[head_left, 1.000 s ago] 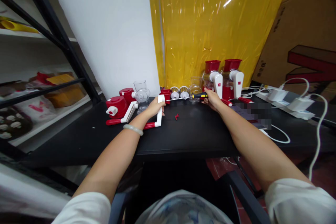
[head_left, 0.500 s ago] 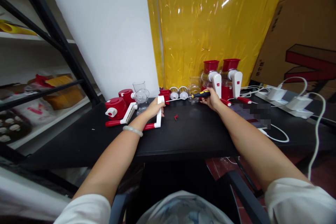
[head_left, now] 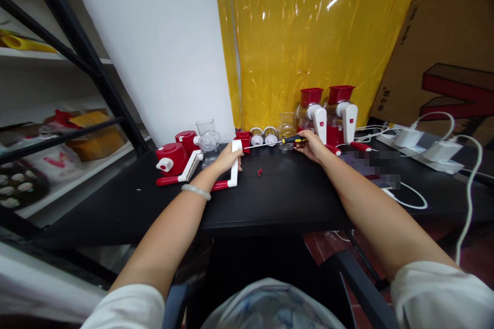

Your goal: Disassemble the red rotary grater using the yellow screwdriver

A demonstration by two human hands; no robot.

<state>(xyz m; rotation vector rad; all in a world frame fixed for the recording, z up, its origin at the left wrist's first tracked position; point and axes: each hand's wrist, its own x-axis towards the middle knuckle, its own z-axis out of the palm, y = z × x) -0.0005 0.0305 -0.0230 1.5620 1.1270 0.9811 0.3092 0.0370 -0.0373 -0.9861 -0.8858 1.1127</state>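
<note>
My left hand (head_left: 227, 158) is closed around a white crank handle (head_left: 234, 169) with a red grip (head_left: 221, 185), held upright over the black table. In my right hand (head_left: 311, 146) is a screwdriver (head_left: 294, 139) with a black and yellow handle. Its long thin shaft points left, and the tip meets the upper end of the crank handle; the exact contact is too small to make out. A small red part (head_left: 260, 171) lies on the table between my hands. Just beyond are a red plastic piece (head_left: 243, 139) and two drum graters (head_left: 263, 136).
At left stand red grater bases (head_left: 172, 158), another crank handle (head_left: 190, 166) and a clear plastic hopper (head_left: 208, 140). Two assembled rotary graters (head_left: 312, 108) stand at the back right. A power strip (head_left: 436, 157) with white cables lies at the right on the black table (head_left: 270, 211).
Both hands keep their hold on the crank handle and the screwdriver, almost in the same place. The whole view has shifted very slightly.
</note>
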